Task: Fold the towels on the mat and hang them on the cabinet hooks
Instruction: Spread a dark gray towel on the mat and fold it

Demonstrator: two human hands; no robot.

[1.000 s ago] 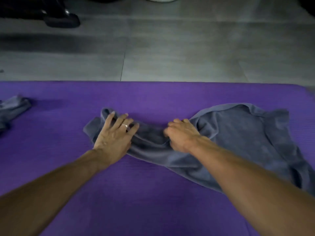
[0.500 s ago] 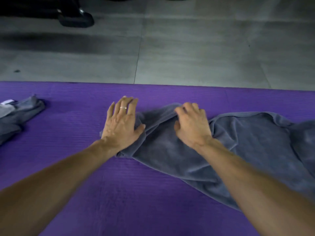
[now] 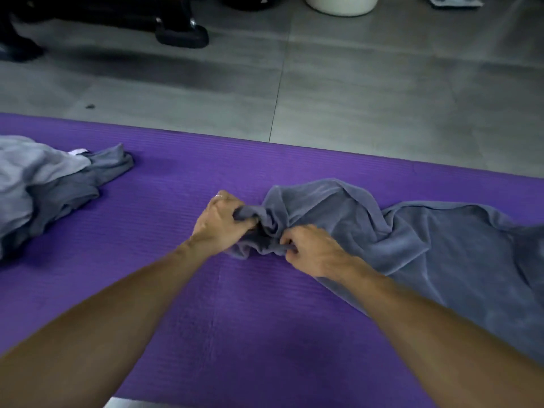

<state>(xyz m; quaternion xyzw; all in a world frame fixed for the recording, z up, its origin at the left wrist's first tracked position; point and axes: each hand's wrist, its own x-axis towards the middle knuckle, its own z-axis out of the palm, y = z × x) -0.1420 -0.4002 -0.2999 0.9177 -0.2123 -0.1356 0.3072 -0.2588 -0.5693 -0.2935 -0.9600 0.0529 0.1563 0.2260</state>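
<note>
Hands, left (image 3: 219,223) and right (image 3: 309,250), pinch the towel (image 3: 412,240) bunched; pull toward 3 o'clock and you'll fold it crooked.

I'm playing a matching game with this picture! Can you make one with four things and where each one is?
Things:
1. grey towel
2. purple mat
3. pile of towels
4. white basket

Places:
A. on the floor beyond the mat
B. under everything
C. bunched in both hands
D. on the mat at far left

Pairs: 1-C, 2-B, 3-D, 4-A
</note>
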